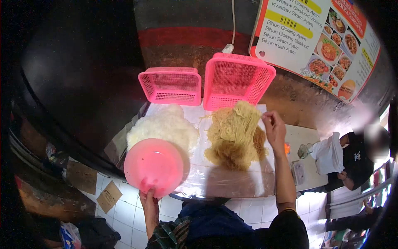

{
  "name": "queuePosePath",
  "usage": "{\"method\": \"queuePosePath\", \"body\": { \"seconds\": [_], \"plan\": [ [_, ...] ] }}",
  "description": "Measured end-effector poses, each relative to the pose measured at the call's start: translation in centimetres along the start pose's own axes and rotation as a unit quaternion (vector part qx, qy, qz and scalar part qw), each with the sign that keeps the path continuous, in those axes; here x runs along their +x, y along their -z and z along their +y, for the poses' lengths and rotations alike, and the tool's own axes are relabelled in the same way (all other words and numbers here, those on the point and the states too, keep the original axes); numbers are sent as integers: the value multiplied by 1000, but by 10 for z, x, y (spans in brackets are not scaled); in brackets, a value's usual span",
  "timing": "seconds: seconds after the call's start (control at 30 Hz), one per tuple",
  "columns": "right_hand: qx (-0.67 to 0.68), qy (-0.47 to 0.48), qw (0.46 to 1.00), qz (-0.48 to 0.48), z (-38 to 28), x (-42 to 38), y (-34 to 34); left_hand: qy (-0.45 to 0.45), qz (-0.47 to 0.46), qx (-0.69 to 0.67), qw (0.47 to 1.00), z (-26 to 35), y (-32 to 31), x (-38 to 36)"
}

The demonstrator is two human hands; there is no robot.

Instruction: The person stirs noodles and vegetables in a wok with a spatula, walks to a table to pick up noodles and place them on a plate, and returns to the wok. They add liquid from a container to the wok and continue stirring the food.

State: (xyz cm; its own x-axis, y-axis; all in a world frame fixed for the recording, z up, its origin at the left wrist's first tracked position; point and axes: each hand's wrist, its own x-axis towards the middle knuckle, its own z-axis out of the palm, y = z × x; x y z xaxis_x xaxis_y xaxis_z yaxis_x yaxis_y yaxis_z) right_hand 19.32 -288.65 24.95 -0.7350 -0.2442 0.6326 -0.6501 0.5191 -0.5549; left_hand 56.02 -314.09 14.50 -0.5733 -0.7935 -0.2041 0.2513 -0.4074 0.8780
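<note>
My left hand (150,204) grips the rim of a pink plastic bowl (154,164), fingers showing through its wall. The bowl is held above the near edge of a pile of white rice noodles (166,124). On the right of the table lies a heap of yellow noodles (222,133), with a browner clump (236,155) at its front. My right hand (274,129) is closed in a pinch at the right edge of a raised bunch of pale yellow noodles (247,118). Its fingertips meet the strands there.
Two pink mesh baskets, a smaller one (172,97) and a larger one (209,79), stand tilted at the table's back. Clear sheeting covers the table (224,182). To the right, a side table (300,135) holds a glass (304,151). A person (356,153) stands beyond it.
</note>
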Motion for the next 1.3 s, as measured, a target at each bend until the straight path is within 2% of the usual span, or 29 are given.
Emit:
{"method": "queuePosePath", "body": {
  "seconds": [0.13, 0.2, 0.23, 0.3, 0.37, 0.4, 0.47, 0.53, 0.6, 0.7, 0.8, 0.83, 0.9, 0.93, 0.97, 1.1, 1.13, 1.2, 1.3],
  "plan": [
    [-30, -73, 997, -10, -40, 13, 21, 4, -9, 0, 1000, 2, -3, 4],
    [-66, 84, 994, 2, -34, -1, 5, 8, -14, 8, 1000, 1, -5, 5],
    [-134, 128, 978, -92, -28, -16, -1, 8, -9, 10, 1000, -2, -5, 5],
    [-222, 142, 929, -260, -14, -52, -6, 11, -5, 12, 1000, -7, -5, 7],
    [-247, 108, 897, -349, -12, -73, 5, 7, -1, -9, 1000, -11, -4, 7],
    [-254, 106, 890, -363, -17, -72, 22, 7, 0, -11, 1000, -9, -5, 7],
    [-247, 76, 906, -336, -44, -64, 61, 24, 7, -3, 1000, -5, -8, 2],
    [-238, 41, 921, -306, -43, -66, 79, 26, 9, -7, 1000, -7, -6, 2],
    [-354, 15, 880, -316, -24, -71, 84, 23, 5, -14, 1000, -8, -7, 3],
    [-294, -15, 908, -297, 75, -132, 1, 24, -12, -13, 1000, -8, -9, 2],
    [-143, -34, 969, -198, 50, -143, -41, 20, -38, -18, 999, -6, -16, 4],
    [-141, -34, 970, -193, 49, -138, -39, 9, -33, -19, 999, -5, -20, 2],
    [-30, -45, 995, -80, 48, -125, -34, 1, -28, -15, 999, -4, -18, 3],
    [37, -80, 995, -54, 34, -110, -22, 1, -33, -7, 999, -7, -14, 6],
    [61, -117, 990, -55, 18, -92, -8, 4, -37, 2, 999, -9, -11, 5],
    [10, -45, 999, -14, -23, -30, 32, 13, -28, -3, 1000, -8, -13, 2],
    [9, -46, 999, -15, -25, -31, 37, 17, -31, 2, 999, -9, -10, 3],
    [-53, 18, 996, -63, -27, -32, 44, 20, -33, 1, 999, -9, -14, 5],
    [-184, 30, 945, -270, 20, -83, 35, 6, -11, -34, 999, -5, -25, 0]
  ]
}}
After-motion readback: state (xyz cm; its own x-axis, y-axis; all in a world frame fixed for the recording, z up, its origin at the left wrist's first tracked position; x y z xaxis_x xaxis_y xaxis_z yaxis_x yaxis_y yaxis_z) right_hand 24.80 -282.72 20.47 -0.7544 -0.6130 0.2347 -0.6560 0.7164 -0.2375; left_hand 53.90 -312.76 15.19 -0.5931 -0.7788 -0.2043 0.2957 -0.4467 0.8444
